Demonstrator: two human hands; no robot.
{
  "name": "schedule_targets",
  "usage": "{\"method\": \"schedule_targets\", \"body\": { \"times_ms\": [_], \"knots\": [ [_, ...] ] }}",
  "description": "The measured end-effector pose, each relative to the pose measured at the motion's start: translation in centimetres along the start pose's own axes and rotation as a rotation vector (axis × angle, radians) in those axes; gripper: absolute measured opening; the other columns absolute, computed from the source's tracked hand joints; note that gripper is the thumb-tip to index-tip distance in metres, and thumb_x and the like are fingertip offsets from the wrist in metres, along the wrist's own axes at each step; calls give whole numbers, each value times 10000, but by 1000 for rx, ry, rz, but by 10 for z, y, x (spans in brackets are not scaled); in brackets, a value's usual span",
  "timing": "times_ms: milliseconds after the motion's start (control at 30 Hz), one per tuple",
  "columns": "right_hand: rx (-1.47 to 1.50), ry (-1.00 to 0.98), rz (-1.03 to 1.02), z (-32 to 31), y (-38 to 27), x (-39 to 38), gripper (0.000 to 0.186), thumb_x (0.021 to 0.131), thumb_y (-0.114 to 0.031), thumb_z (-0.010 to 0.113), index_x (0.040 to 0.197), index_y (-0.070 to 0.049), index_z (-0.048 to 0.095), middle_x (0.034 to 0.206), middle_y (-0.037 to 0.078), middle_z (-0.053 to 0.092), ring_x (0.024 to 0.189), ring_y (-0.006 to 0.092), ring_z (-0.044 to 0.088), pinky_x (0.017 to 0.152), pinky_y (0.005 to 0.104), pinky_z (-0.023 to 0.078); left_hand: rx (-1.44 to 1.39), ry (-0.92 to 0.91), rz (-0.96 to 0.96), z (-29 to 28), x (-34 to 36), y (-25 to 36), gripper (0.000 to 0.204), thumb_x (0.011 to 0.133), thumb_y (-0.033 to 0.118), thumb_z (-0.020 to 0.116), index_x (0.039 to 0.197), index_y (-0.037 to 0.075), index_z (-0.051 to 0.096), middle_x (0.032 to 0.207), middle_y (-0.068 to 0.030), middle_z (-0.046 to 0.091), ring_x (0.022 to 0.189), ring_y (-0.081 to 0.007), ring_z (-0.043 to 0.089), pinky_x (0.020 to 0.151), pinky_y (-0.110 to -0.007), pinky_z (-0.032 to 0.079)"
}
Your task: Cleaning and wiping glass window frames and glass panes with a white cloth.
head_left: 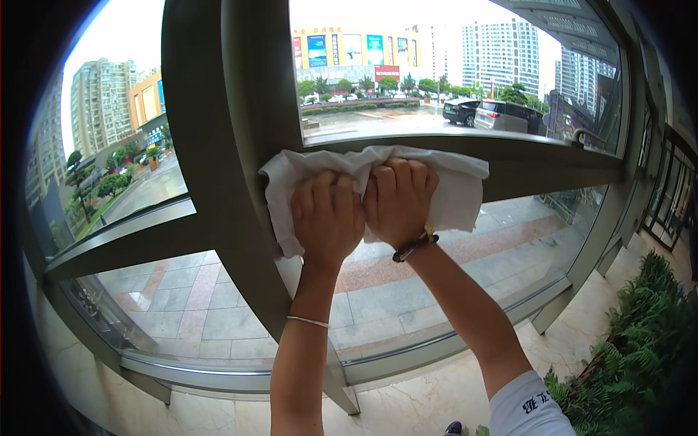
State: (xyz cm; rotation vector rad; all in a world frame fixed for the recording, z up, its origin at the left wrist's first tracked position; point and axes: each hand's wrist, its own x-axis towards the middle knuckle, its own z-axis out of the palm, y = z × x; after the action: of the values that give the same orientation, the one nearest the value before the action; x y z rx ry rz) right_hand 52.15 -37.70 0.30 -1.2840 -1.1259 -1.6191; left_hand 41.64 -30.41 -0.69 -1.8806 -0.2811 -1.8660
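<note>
Both my hands press a white cloth (458, 185) against the dark metal crossbar (552, 168) of a glazed window frame. My left hand (326, 218) is near the upright post (251, 167), its fingers bent over the cloth. Right beside it, my right hand (400, 200) grips the cloth with curled fingers. The two hands touch or nearly touch at the thumbs. The cloth spreads past both hands, bunched along its top edge and hanging below the bar in front of the lower pane. A thin band circles my left wrist, and a dark beaded bracelet (416, 245) my right.
Large panes (378, 120) lie above and below the bar, with parked cars (502, 115) and buildings outside. A small handle (582, 135) sits on the crossbar at right. Green plants (625, 356) stand on the pale marble floor (429, 400) at lower right.
</note>
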Motion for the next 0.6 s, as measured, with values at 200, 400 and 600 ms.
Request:
{"method": "schedule_targets", "body": {
  "times_ms": [200,400,600],
  "knots": [
    [15,-52,-121,-10,28,-3,229,767,-298,607,911,-123,572,948,63,540,885,258,493,745,451,375,-28,-31,47,2,-14,1,356,833,238,551,1138,54,548,1093,-139,524,1034,-333,480,944,-481,346],
    [-9,-96,-163,-16,34,-1,276,766,-343,603,945,-133,586,958,70,534,878,248,495,720,435,377,12,-98,76,-2,-12,0,405,831,260,551,1162,27,534,1129,-156,523,1074,-337,472,980,-498,313],
    [18,-58,-183,-15,36,-5,291,765,-356,592,947,-129,582,930,65,530,851,243,503,711,419,378,51,-123,66,-5,-7,9,395,812,263,563,1134,37,536,1130,-145,516,1080,-323,461,980,-483,306]
  ]
}}
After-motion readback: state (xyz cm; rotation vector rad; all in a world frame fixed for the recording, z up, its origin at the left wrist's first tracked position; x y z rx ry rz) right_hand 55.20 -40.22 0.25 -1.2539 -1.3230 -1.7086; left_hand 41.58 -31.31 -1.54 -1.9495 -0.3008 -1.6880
